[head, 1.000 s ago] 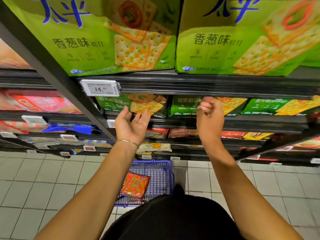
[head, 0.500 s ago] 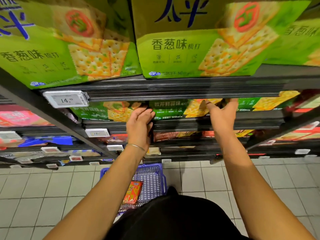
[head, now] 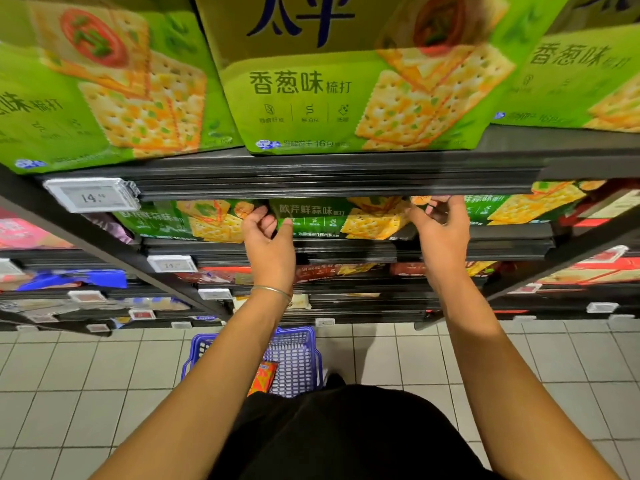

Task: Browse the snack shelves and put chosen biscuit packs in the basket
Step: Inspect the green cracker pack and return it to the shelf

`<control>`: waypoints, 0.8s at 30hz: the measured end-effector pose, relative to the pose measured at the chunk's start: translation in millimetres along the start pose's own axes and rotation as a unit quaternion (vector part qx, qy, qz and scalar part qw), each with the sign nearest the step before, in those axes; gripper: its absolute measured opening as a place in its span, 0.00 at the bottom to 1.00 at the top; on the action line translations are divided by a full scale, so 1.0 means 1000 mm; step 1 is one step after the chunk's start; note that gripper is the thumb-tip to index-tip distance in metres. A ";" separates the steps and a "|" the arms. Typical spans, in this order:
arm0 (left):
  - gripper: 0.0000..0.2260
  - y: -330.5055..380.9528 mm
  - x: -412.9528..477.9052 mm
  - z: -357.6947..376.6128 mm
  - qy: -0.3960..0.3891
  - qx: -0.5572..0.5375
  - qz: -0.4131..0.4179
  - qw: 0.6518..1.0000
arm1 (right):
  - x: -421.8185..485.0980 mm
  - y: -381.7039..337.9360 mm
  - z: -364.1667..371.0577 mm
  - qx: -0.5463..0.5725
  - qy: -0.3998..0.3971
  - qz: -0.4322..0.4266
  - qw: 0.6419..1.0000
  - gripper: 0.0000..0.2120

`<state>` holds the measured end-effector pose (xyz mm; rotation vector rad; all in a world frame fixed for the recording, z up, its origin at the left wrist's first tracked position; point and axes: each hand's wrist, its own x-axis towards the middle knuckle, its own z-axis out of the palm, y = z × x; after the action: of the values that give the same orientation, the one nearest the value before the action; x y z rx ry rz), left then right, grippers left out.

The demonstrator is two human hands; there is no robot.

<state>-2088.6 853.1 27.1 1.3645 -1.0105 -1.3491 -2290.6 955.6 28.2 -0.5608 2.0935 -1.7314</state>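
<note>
1. Gripping noted: the left hand (head: 268, 245) is curling its fingers round the left end of the dark green biscuit pack (head: 332, 220), with the thumb pressing on the pack's front face.
2. The right hand (head: 440, 233) is sitting at 3 o'clock from the left hand and is clamping the same pack's right end. Its fingers are curling over the upper right corner, partly under the lip of the shelf above.
3. The pack is sitting face-out on the second shelf (head: 346, 249), at 12 o'clock from frame centre, between the two hands. I cannot tell whether it is lifting off the shelf.
4. Matching dark green packs are standing just beside it, one at 9 o'clock (head: 194, 220) and one at 3 o'clock (head: 519, 207).
5. Large light green cracker packs (head: 346, 91) are filling the top shelf at 12 o'clock, directly above the hands.
6. A price tag (head: 91, 195) is hanging on the top shelf rail at 10 o'clock, showing "14"; the smaller digits are blurring out.
7. The blue basket (head: 301, 341) is standing on the tiled floor (head: 433, 358) at 6 o'clock from the left hand, partly behind the left forearm. An orange snack pack (head: 264, 377) is lying inside it.
8. A thin bracelet (head: 272, 291) is circling the left wrist.
</note>
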 end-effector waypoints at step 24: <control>0.18 0.009 -0.006 -0.011 -0.040 0.048 -0.005 0.998 | -0.015 0.013 -0.034 0.061 -0.166 0.015 0.984 0.28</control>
<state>-2077.2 857.6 36.5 1.3975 -1.1344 -1.3876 -2296.5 994.3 21.6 -0.7212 1.7456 -1.6091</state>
